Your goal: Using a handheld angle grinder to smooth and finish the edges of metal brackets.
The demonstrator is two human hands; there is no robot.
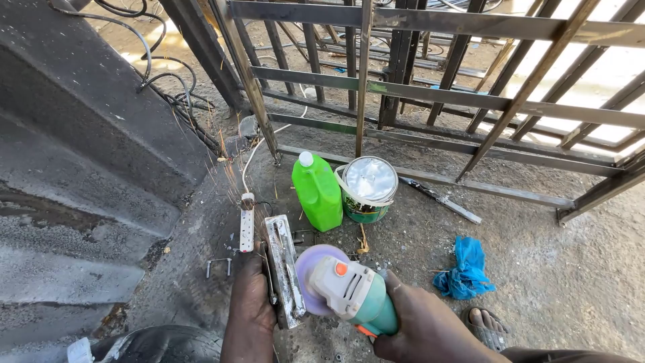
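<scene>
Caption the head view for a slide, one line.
Left hand steadies a flat metal piece while right hand holds an angle grinder to it; sparks fly.

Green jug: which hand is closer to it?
Left, narrowly. The left hand grips the metal piece just below-left of the green jug. The right hand holds the grinder lower and to the right, farther off.
</scene>
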